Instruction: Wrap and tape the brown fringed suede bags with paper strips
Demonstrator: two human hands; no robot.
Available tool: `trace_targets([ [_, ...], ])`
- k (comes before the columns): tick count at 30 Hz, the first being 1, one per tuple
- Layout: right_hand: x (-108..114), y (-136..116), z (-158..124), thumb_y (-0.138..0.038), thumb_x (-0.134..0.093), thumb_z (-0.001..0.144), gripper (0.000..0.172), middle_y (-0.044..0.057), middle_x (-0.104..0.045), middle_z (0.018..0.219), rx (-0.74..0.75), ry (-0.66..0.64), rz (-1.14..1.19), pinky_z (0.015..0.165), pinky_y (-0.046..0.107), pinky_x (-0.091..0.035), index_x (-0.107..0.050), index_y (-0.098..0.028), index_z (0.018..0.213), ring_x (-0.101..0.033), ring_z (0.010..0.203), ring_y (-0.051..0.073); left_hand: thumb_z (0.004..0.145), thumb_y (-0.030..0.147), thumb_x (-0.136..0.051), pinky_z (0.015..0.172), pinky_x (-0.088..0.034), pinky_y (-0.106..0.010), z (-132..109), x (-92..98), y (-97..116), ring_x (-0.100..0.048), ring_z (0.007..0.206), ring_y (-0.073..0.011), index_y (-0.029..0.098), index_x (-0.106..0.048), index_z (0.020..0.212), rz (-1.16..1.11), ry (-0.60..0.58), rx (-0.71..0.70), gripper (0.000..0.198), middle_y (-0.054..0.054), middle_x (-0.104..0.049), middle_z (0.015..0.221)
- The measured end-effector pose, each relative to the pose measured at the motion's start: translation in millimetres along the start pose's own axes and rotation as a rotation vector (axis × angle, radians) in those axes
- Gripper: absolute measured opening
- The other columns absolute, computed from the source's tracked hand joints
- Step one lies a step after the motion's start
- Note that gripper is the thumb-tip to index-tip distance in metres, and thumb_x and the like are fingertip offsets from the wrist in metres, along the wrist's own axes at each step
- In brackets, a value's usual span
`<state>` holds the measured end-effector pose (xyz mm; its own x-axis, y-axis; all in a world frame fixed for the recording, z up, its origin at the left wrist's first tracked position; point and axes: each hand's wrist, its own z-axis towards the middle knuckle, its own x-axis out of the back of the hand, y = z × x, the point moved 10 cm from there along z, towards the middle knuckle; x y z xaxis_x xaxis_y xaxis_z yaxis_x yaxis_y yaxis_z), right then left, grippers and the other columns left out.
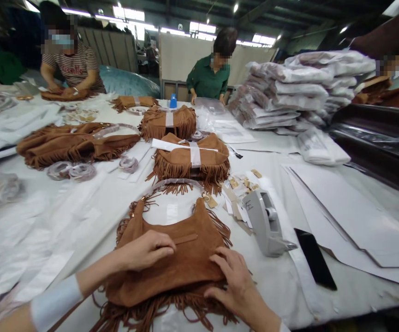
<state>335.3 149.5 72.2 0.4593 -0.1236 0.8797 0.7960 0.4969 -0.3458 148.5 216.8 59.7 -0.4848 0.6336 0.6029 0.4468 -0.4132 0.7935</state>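
Note:
A brown suede fringed bag (181, 251) lies flat on the white table (282, 281) right in front of me, its handle wrapped in clear plastic and a paper tag at its ring. My left hand (145, 249) rests on the bag's upper left part, fingers curled and pressing the suede. My right hand (235, 281) lies on the bag's lower right edge, fingers spread over the fabric near the fringe.
A grey tape dispenser (265, 221) and a black phone (315, 263) sit just right of the bag. More fringed bags (192, 159) lie beyond, with tags, white paper sheets (351, 216) and stacked packed bags (299, 87). Other people work at the far side.

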Motion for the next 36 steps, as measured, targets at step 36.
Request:
trace_targets([
  [36, -59, 8, 10, -0.036, -0.044, 0.097, 0.026, 0.002, -0.056, 0.071, 0.016, -0.092, 0.019, 0.065, 0.031, -0.034, -0.055, -0.02, 0.08, -0.048, 0.068, 0.019, 0.098, 0.035, -0.036, 0.103, -0.037, -0.035, 35, -47.7, -12, -0.051, 0.123, -0.0213, 0.027, -0.054, 0.131, 0.045, -0.157, -0.205, 0.038, -0.005, -0.054, 0.137],
])
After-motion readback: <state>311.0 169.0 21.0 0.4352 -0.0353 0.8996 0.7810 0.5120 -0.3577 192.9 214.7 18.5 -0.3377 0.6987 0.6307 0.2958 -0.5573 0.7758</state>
